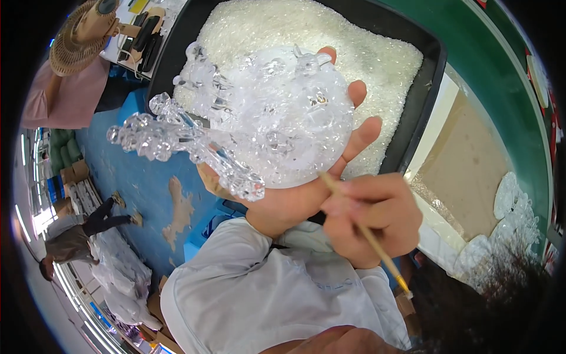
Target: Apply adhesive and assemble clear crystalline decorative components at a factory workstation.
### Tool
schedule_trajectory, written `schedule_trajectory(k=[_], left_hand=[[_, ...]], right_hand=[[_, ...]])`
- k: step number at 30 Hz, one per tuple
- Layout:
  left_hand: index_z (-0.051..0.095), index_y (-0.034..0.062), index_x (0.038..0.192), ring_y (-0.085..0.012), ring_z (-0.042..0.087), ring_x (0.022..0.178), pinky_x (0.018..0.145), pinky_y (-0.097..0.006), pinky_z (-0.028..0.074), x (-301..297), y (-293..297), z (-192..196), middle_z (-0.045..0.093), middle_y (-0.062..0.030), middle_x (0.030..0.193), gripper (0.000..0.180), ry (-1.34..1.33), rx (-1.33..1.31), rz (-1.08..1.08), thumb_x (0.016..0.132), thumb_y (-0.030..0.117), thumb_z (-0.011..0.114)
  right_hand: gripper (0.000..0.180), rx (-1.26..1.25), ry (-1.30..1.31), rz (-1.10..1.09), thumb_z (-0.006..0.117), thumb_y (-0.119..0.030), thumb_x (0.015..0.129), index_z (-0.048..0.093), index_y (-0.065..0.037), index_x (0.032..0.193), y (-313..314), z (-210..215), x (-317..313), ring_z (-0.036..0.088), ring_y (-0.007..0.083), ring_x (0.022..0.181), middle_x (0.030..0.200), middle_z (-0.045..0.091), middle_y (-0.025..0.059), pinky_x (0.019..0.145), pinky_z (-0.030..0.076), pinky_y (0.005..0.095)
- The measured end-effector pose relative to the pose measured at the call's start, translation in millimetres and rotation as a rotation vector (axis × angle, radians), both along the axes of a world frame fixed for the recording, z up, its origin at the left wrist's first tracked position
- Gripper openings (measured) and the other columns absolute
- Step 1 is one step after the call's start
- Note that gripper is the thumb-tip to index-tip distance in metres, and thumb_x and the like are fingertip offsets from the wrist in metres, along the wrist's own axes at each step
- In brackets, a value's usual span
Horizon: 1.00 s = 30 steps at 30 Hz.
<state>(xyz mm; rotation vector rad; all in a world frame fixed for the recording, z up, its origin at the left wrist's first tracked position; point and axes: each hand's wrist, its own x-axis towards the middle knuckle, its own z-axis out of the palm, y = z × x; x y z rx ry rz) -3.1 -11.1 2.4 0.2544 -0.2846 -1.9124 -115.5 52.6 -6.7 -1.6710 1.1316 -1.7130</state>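
A blue workshop floor (141, 177) lies far below at the left, and directly under our hands sits a black tray (433, 65) filled with a bed of small clear beads (377, 53), with a green table (501, 76) at its right. Our left hand (295, 200) is spread open under a clear round disc (295, 118) studded with crystal-like beads, fingers curled over its right rim; a beaded clear branch piece (177, 141) projects from it to the left. Our right hand (371, 218) is closed on a thin wooden stick (362, 227), tip touching the disc's near edge. We judge the step best done by keeping the disc level over the tray so loose beads fall back, and by steadying the stick with light pressure only.
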Motion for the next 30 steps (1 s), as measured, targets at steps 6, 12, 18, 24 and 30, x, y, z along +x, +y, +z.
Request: schedule_trajectory(k=[6, 12, 18, 24, 30], left_hand=[[0.040, 0.0141, 0.146, -0.0290, 0.051, 0.129, 0.109, -0.052, 0.045, 2.3, 0.5, 3.6, 0.056, -0.0067, 0.136, 0.051, 0.064, 0.118, -0.011, 0.101, 0.039, 0.041], [0.023, 0.0165, 0.152, -0.0468, 0.009, 0.144, 0.114, -0.066, 0.022, -1.4, 2.2, 9.2, -0.001, -0.0160, 0.163, 0.094, -0.158, 0.057, 0.009, 0.076, 0.042, 0.073], [0.039, 0.0142, 0.146, -0.0305, 0.049, 0.130, 0.111, -0.057, 0.040, 2.3, 1.4, -2.3, 0.053, -0.0075, 0.140, 0.051, 0.112, 0.093, -0.056, 0.101, 0.038, 0.041], [0.030, 0.0135, 0.149, -0.0389, 0.035, 0.139, 0.115, -0.062, 0.030, 2.8, 3.6, -12.3, 0.032, -0.0111, 0.154, 0.091, 0.180, -0.055, 0.001, 0.079, 0.059, 0.063], [0.026, 0.0146, 0.151, -0.0413, 0.030, 0.141, 0.116, -0.064, 0.025, 3.6, 2.0, -10.6, 0.028, -0.0104, 0.156, 0.110, 0.288, 0.111, -0.044, 0.064, 0.067, 0.069]], right_hand=[[0.021, 0.049, -0.049, -0.148, 0.075, 0.003, 0.070, 0.056, -0.001, 0.076, 4.3, -3.8, 4.9, 0.067, 0.0202, 0.061, 0.083, 0.068, 0.0200, 0.051, 0.051, 0.0251], [0.019, 0.026, -0.033, -0.154, 0.072, 0.005, 0.070, 0.055, -0.003, 0.075, 5.0, -3.7, 7.9, 0.067, 0.0199, 0.060, 0.084, 0.067, 0.0194, 0.051, 0.051, 0.0248], [0.023, -0.047, 0.004, -0.092, 0.073, 0.006, 0.070, 0.053, -0.003, 0.075, 3.1, -7.9, 5.0, 0.067, 0.0190, 0.060, 0.082, 0.066, 0.0191, 0.051, 0.051, 0.0249], [0.023, -0.021, -0.096, -0.179, 0.076, 0.010, 0.061, 0.058, 0.002, 0.073, 5.0, -8.3, 12.1, 0.068, 0.0227, 0.061, 0.081, 0.067, 0.0210, 0.053, 0.053, 0.0256], [0.021, -0.052, -0.008, -0.099, 0.074, 0.008, 0.068, 0.055, 0.000, 0.075, 2.9, -5.6, 3.1, 0.067, 0.0218, 0.059, 0.082, 0.066, 0.0203, 0.053, 0.054, 0.0261]])
